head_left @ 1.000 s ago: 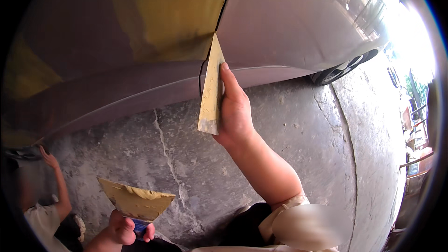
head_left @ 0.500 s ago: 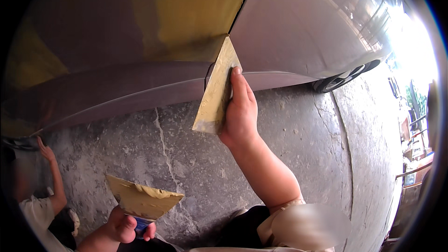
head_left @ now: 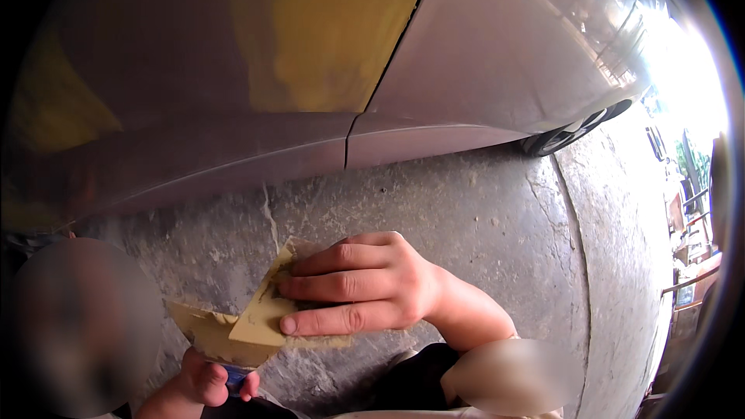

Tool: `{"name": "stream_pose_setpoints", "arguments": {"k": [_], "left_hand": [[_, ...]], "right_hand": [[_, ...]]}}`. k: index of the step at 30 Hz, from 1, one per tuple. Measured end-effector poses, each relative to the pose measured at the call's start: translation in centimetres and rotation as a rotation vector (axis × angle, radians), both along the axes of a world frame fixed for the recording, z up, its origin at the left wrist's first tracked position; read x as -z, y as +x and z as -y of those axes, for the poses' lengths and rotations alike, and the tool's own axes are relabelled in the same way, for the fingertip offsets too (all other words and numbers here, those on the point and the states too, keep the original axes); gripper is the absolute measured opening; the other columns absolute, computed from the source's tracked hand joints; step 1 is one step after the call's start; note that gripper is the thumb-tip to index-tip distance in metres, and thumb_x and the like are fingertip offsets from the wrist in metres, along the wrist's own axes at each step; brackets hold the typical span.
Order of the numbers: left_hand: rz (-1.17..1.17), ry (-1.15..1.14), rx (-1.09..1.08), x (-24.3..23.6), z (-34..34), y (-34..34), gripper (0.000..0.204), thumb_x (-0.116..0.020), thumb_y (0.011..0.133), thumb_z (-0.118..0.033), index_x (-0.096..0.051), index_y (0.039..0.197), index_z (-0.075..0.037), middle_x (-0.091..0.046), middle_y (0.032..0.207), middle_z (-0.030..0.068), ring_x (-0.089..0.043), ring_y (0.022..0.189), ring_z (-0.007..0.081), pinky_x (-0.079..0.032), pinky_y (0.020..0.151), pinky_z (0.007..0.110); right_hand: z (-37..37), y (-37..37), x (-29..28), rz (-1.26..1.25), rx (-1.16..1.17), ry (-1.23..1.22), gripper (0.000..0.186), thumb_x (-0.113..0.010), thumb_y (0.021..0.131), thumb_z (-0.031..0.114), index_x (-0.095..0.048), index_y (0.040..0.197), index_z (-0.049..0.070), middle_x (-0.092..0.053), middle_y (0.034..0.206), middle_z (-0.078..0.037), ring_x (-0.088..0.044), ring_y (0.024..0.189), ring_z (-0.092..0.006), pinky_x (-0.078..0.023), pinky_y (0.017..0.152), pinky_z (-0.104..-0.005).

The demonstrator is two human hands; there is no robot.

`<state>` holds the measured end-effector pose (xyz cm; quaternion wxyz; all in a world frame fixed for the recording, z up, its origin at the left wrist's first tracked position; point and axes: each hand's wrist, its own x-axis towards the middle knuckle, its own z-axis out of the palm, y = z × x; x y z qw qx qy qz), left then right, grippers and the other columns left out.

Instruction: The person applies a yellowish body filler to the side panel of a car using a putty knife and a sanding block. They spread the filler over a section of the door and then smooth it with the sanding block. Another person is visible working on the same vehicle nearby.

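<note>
Low at the centre, my right hand (head_left: 365, 287) grips a flat, putty-smeared spreader (head_left: 256, 326), fingers closed over its back. The spreader is over the broad blade (head_left: 198, 323) of a putty knife coated with pale yellow paste; whether the two touch is hard to tell. My left hand (head_left: 203, 384) is closed on that knife's blue handle (head_left: 237, 380). Above them is the lower side of a mauve-grey car (head_left: 473, 46), with yellow patches (head_left: 310, 46) left of a dark panel gap.
A car wheel (head_left: 563, 136) stands at upper right on the cracked concrete floor (head_left: 497, 217). A co-worker (head_left: 85, 326), mostly blurred, is close on my left. Cluttered items (head_left: 691, 271) line the bright right edge.
My right hand has come down from the car's panel gap with the spreader and turned it over the left-hand blade. The co-worker's blurred head now covers more of the lower left.
</note>
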<state>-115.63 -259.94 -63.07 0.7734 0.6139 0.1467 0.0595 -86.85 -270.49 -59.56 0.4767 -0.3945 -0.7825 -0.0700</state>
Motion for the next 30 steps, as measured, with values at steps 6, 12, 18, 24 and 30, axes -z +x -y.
{"name": "stream_pose_setpoints", "arguments": {"k": [6,12,18,24,30], "left_hand": [[0.109,0.090,-0.080,-0.3,0.5,-0.5,0.078,-0.040,0.091,-0.064,-0.050,0.091,0.014,-0.055,0.048,0.0142,-0.053,0.037,0.0204,-0.042,0.033,0.029],[0.025,0.021,-0.051,0.1,0.6,-0.4,0.080,-0.044,0.089,-0.065,-0.049,0.095,0.014,-0.055,0.049,0.0140,-0.053,0.036,0.0197,-0.042,0.033,0.029],[0.037,0.010,-0.015,0.4,0.4,-0.4,0.081,-0.044,0.089,-0.065,-0.046,0.105,0.015,-0.055,0.049,0.0136,-0.052,0.036,0.0192,-0.042,0.033,0.029],[0.036,0.007,-0.047,0.5,0.5,-0.6,0.080,-0.045,0.089,-0.064,-0.045,0.107,0.014,-0.055,0.049,0.0137,-0.051,0.035,0.0193,-0.042,0.033,0.029],[0.042,-0.016,-0.067,0.8,0.6,-0.8,0.080,-0.045,0.089,-0.064,-0.046,0.106,0.014,-0.054,0.049,0.0142,-0.051,0.035,0.0199,-0.042,0.033,0.029]], "right_hand": [[0.9,2.0,0.6,-0.016,0.228,-0.250,0.017,-0.062,0.084,0.004,-0.067,0.099,0.003,-0.066,0.088,-0.008,-0.065,0.077,-0.0195,-0.053,0.060,-0.0284],[-1.1,3.0,-1.3,-1.483,0.172,-0.052,0.020,-0.051,0.097,0.016,-0.058,0.108,0.001,-0.064,0.096,-0.004,-0.061,0.081,-0.0112,-0.051,0.073,-0.0260],[-2.4,2.9,-1.5,-1.726,0.110,-0.073,0.021,-0.052,0.097,0.020,-0.058,0.107,0.003,-0.063,0.099,-0.004,-0.061,0.085,-0.0123,-0.052,0.075,-0.0287],[-2.5,3.2,-1.2,-1.720,0.031,-0.103,0.025,-0.051,0.098,0.021,-0.056,0.113,0.002,-0.063,0.103,-0.004,-0.061,0.091,-0.0122,-0.052,0.080,-0.0300],[-2.8,3.2,-1.3,-1.705,0.017,-0.066,0.025,-0.051,0.098,0.021,-0.056,0.113,0.002,-0.063,0.104,-0.004,-0.061,0.090,-0.0120,-0.052,0.080,-0.0301]]}}
